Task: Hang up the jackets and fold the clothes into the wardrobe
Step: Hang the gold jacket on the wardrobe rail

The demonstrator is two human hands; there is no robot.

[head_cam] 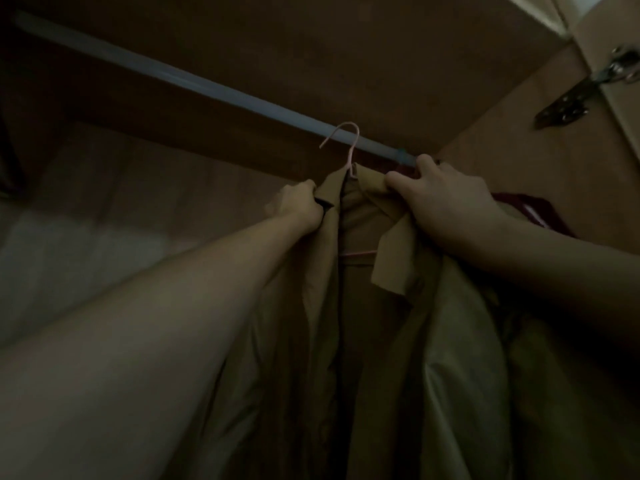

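Left arm: bare, extended from lower left of frame up toward centre, nearly straight. Left hand [300,204]: curled round the left collar edge of the tan jacket [377,341], fingers wrapped over the fabric. Right arm: entering from the right edge, angled up and left. Right hand [446,199]: knuckles toward the camera, fingers and thumb clamped on the right side of the collar, index finger raised close to the rail.

Hands apart, one on each side of the collar, at similar height, just below centre of frame.

Jacket: suspended between and below both hands, open at the front, body falling to the bottom edge of frame; one lapel flap folded down beneath the right hand. Pink hanger [348,150]: inside the jacket, neck rising between the two hands, lower bar visible in the front opening. Hook overlapping the pale wardrobe rail [194,81] in the frame; resting on the rail or just in front of it: cannot tell.

Rail: running diagonally from upper left to centre right. Dark red garment [530,209]: behind the right wrist. Metal door hinge [588,88]: upper right. Lighting dim.
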